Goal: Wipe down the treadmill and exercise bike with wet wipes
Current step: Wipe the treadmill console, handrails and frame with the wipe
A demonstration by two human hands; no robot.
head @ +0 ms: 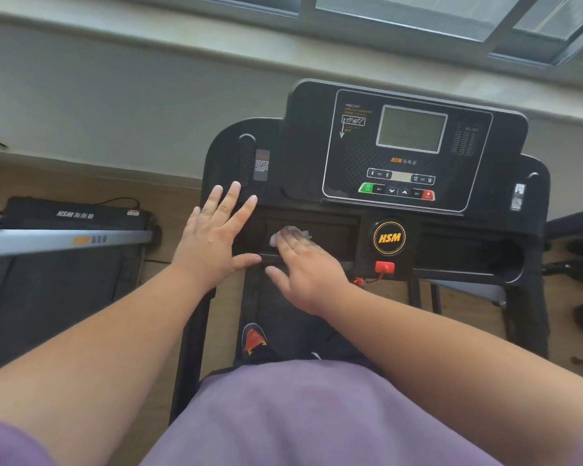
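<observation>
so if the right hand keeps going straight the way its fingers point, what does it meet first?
Likely the back wall of the tray recess on the treadmill. The right hand presses a wet wipe flat there, fingers aimed up-left. Beyond sits the console, though depth is unclear.

Wooden floor [179,196] carries black treadmill [317,136]; second treadmill [71,216] beside it, possibly folded.

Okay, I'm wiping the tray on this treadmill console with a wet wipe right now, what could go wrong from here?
The right hand presses the wet wipe into the tray close to the red safety key; a wider stroke might knock it loose. The speed buttons sit just above, so a stray swipe could press one. The left hand lies flat on the tray's edge and could slip if that gets wet.
</observation>
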